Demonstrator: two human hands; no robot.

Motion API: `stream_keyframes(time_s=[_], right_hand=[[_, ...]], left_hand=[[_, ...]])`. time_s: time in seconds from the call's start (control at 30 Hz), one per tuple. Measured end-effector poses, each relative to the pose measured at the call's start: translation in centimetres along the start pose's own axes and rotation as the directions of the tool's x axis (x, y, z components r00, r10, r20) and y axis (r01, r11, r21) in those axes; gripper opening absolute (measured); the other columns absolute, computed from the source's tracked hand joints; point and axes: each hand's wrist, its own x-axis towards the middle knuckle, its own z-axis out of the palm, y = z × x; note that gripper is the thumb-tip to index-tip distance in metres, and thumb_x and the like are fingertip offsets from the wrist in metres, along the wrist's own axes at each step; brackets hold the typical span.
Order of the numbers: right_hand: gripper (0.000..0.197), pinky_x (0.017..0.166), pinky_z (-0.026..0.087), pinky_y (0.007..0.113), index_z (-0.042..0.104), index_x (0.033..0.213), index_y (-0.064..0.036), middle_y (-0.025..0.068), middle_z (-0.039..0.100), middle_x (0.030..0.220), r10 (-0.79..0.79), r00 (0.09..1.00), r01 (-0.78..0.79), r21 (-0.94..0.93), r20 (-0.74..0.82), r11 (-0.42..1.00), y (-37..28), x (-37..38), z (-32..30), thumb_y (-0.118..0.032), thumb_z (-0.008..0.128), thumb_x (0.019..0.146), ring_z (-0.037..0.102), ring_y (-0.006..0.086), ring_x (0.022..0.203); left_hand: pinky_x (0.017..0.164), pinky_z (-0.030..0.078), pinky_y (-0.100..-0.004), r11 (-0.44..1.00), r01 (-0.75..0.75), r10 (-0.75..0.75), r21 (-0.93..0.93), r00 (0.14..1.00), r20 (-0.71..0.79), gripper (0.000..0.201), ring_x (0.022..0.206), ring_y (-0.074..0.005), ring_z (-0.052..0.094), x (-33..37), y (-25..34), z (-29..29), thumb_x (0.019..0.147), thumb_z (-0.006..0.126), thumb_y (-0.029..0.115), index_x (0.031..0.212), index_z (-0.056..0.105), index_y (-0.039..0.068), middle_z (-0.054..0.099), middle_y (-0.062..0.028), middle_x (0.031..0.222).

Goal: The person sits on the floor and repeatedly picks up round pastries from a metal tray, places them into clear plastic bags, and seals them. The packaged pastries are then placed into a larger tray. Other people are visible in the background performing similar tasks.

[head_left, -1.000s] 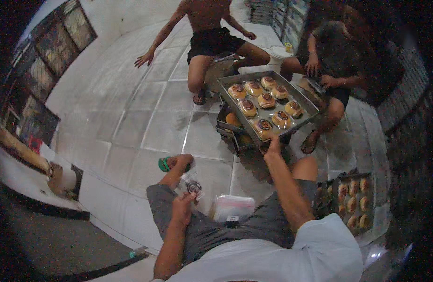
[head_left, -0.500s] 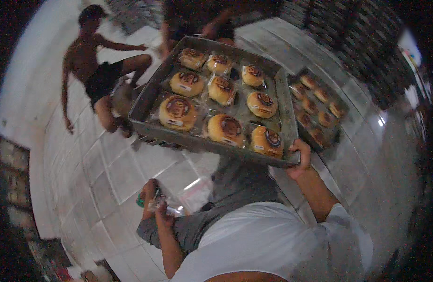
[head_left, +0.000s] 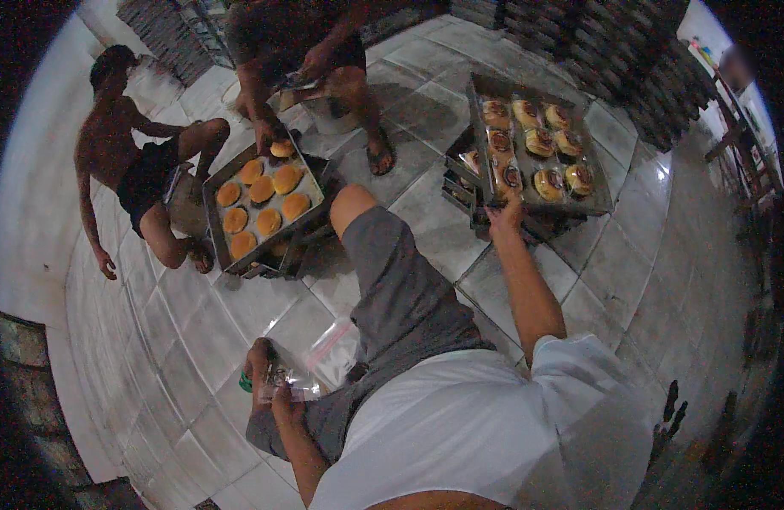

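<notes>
My right hand (head_left: 504,219) grips the near left corner of a metal baking tray (head_left: 603,202) over a stack at the right. Several round buns in clear wrappers, such as this wrapped bun (head_left: 548,184), sit in rows in that tray. By my bent knee, my left hand (head_left: 285,408) is closed on clear printed plastic bags (head_left: 300,387). Ahead to the left, a second tray (head_left: 212,223) carries several golden unwrapped buns, one of them a bun (head_left: 269,223) near its middle. A co-worker's hand (head_left: 269,132) reaches to its far edge.
One person (head_left: 120,144) squats at the far left; another person (head_left: 298,42) sits beyond the unwrapped buns. A clear bag with a red stripe (head_left: 334,353) lies near my leg. Stacked dark trays (head_left: 596,59) line the back right. Grey tiles (head_left: 426,212) cover the floor.
The tray of wrapped buns has moved from in front of me to the right, over the stack there. The tray of unwrapped buns has come into sight. My left hand keeps its bags.
</notes>
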Motion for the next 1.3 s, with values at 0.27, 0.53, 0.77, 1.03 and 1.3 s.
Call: stream_keyframes(time_s=[0.27, 0.53, 0.77, 1.03, 1.3], right_hand=[[0.074, 0.085, 0.057, 0.041, 0.054, 0.130, -0.0102, 0.0115, 0.060, 0.116, 0.022, 0.985, -0.059, -0.219, -0.169, 0.974, 3.5, 4.6, -1.2, -0.050, 0.083, 0.074, 0.065, 0.0266, 0.094], [0.101, 0.111, 0.039, 0.058, 0.034, 0.159, -0.0147, 0.0181, 0.043, 0.154, 0.259, 0.963, -0.206, -0.429, 0.070, 0.880, 1.9, 5.5, -3.4, -0.068, 0.074, 0.083, 0.049, 0.0367, 0.138], [0.084, 0.105, 0.045, 0.052, 0.041, 0.154, -0.0109, 0.0156, 0.050, 0.146, 0.812, 0.571, -0.272, -0.905, 0.122, 0.327, 6.5, -15.2, 0.4, -0.056, 0.070, 0.090, 0.052, 0.0318, 0.132], [0.045, 0.091, 0.057, 0.040, 0.056, 0.130, -0.0059, 0.0137, 0.063, 0.128, 0.403, 0.819, 0.071, -0.769, 0.409, 0.635, 6.8, -2.1, 9.2, -0.036, 0.069, 0.099, 0.064, 0.0274, 0.110], [0.036, 0.074, 0.057, 0.036, 0.073, 0.110, -0.0004, 0.0078, 0.075, 0.098, 0.681, -0.051, 0.948, -0.179, 0.731, 0.263, 25.9, -8.7, 42.5, -0.032, 0.077, 0.093, 0.070, 0.0200, 0.086]], left_hand=[[0.090, 0.049, -0.0402, 0.998, 0.025, -0.016, 0.049, 0.984, -0.176, 0.031, 0.105, -0.0250, 0.064, 2.0, -1.1, 0.3, 0.100, 0.061, 0.020, 0.127, 0.063, 0.004, 0.068, -0.0073, 0.118], [0.085, 0.051, -0.0377, 0.964, -0.043, 0.062, 0.264, 0.996, -0.067, 0.032, 0.098, -0.0230, 0.063, -0.9, -0.3, 4.6, 0.100, 0.063, 0.021, 0.124, 0.065, 0.000, 0.066, -0.0091, 0.111], [0.078, 0.053, -0.0354, 0.984, -0.150, 0.168, 0.094, 0.961, -0.219, 0.031, 0.089, -0.0243, 0.065, 1.7, 0.6, 5.9, 0.091, 0.072, 0.014, 0.119, 0.067, 0.001, 0.068, -0.0075, 0.104], [0.081, 0.053, -0.0329, 0.989, -0.068, 0.029, -0.129, 0.959, -0.283, 0.020, 0.085, -0.0168, 0.064, -0.3, 2.1, 6.6, 0.090, 0.076, 0.020, 0.099, 0.070, 0.003, 0.068, -0.0063, 0.097], [0.077, 0.049, -0.0277, 0.978, -0.010, 0.040, 0.208, 0.989, -0.142, 0.018, 0.089, -0.0137, 0.064, 2.2, 2.9, 7.0, 0.089, 0.077, 0.016, 0.101, 0.072, 0.004, 0.070, -0.0049, 0.096]])
